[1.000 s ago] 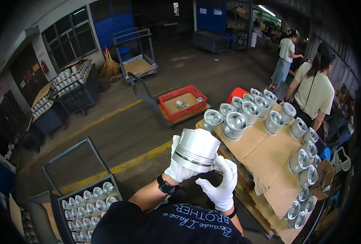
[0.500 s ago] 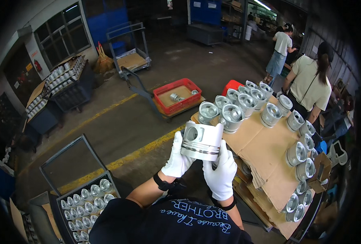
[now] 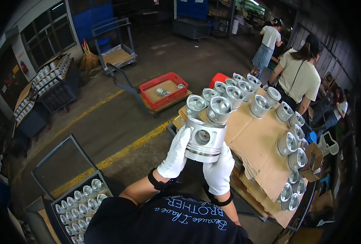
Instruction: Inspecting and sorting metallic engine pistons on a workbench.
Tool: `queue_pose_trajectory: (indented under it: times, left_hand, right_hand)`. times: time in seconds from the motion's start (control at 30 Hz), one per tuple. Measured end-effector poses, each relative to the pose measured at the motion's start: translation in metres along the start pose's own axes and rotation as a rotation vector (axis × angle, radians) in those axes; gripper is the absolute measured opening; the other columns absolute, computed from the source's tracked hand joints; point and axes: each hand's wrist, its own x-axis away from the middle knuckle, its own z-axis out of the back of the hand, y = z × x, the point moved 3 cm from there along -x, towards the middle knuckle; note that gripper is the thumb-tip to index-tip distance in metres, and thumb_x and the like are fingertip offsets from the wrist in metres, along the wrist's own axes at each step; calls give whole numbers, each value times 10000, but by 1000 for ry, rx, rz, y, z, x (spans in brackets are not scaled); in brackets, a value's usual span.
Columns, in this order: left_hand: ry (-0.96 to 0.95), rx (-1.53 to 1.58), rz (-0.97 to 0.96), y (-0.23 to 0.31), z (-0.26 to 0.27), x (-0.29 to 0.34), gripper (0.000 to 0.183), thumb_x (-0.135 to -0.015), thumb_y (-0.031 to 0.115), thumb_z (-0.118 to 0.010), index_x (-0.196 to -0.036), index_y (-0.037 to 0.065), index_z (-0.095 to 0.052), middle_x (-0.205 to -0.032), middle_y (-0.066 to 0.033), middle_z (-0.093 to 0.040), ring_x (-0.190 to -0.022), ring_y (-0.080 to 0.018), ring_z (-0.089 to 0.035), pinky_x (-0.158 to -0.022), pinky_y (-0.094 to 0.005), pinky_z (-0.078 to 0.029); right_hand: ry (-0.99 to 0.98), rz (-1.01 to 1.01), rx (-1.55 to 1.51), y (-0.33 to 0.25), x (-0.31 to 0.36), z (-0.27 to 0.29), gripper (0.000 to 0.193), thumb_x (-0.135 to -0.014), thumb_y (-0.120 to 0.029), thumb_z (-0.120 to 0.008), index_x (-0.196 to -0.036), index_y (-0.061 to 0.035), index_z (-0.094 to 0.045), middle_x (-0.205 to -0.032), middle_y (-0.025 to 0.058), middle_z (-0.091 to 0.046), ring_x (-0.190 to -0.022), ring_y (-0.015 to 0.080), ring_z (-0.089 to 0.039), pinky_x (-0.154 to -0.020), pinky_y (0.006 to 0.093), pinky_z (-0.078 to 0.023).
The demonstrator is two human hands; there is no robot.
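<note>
Between my two white-gloved hands I hold a silvery metal piston (image 3: 213, 140), with ring grooves round its lower part and a round pin hole facing me. My left hand (image 3: 175, 152) grips its left side, and my right hand (image 3: 220, 173) supports it from the lower right. Both hands are closed on it, though some fingertips are hidden behind the metal. Just beyond the piston, several more pistons (image 3: 220, 109) stand on a cardboard sheet (image 3: 249, 142) atop a stack to my right.
A cart of pistons (image 3: 83, 201) stands at the lower left. Ahead, a red crate (image 3: 164, 87) with a few pistons sits on a trolley. Two people work at the upper right, the nearer one (image 3: 298, 77) beside the stack. Dark bins of pistons (image 3: 52, 89) stand far left.
The piston has turned in my hands, so its pin hole has swung from the left side toward the middle. The surroundings have shifted a little left and up in view.
</note>
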Motion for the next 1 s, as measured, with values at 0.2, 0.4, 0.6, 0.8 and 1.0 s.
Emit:
queue_pose_trajectory:
  times: [0.2,0.4,0.6,0.8,1.0]
  left_hand:
    - [41,166,86,3,-7,1,414,-1039,375,-494,-1335,88,-528,-1247,-9,-625,-1132,-108,-597,-1000,-298,-466]
    - [-20,304,231,9,-8,1,543,-1000,491,-509,-1350,77,-524,-1298,-96,-607,-1162,-244,-609,-971,-436,-523]
    - [56,123,60,0,-5,9,534,-1038,453,-445,-1396,58,-479,-1350,-97,-573,-1222,-211,-565,-1065,-373,-436]
    - [-17,-228,-262,13,-20,21,578,-1046,393,-443,-1456,-6,-360,-1398,-99,-485,-1284,-184,-458,-1102,-334,-332]
    - [-71,-466,-273,22,-24,25,850,-963,536,-536,-1496,-67,-260,-1444,-217,-435,-1333,-270,-428,-1120,-377,-312]
  right_hand:
    - [21,78,126,-2,1,9,614,-759,-119,-716,-1314,46,-512,-938,178,-637,-770,363,-645,-661,424,-516]
    - [70,107,142,-7,-1,20,614,-686,-132,-775,-1231,63,-569,-783,91,-602,-591,217,-583,-574,347,-495]
    - [22,87,164,-4,1,11,640,-703,-107,-765,-1286,47,-552,-879,146,-655,-719,304,-656,-656,392,-530]
    - [57,-23,-209,4,3,5,458,-799,-60,-740,-1223,14,-580,-1002,169,-692,-892,326,-684,-788,371,-527]
    - [-81,-352,-681,15,7,2,276,-822,-27,-699,-1089,23,-647,-979,106,-737,-914,148,-681,-830,294,-521]
